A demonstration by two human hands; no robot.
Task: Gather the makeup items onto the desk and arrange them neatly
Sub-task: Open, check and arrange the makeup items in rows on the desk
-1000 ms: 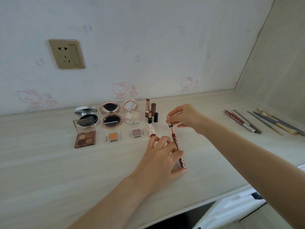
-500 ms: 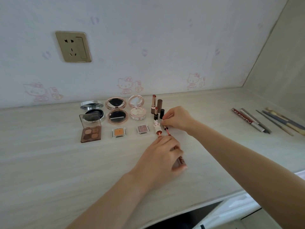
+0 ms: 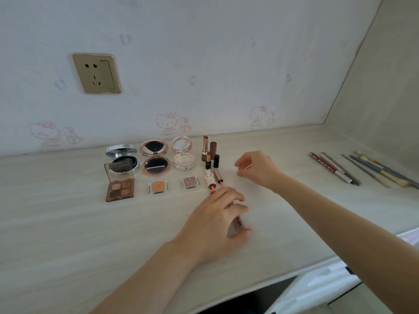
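Note:
Makeup sits in rows on the pale desk [image 3: 68,223]: an eyeshadow palette [image 3: 119,186], three open compacts [image 3: 156,160], two small square pans [image 3: 158,186], upright lipsticks [image 3: 209,152] and a white lip item [image 3: 210,180]. A lip gloss wand with its metallic cap [image 3: 218,176] lies beside that. My left hand [image 3: 218,219] grips the reddish gloss tube [image 3: 238,223] against the desk. My right hand [image 3: 256,167] hovers to the right of the wand, fingers loosely curled, holding nothing.
At the far right lie a red lip pencil [image 3: 326,167], grey pencils and several brushes [image 3: 381,172]. A gold wall socket [image 3: 96,73] is on the wallpapered back wall. The desk's front edge [image 3: 272,288] runs below my arms, with a white drawer beneath.
My right hand set the wand down beside the white lip item and drew back to the right, empty. My left hand stayed on the tube.

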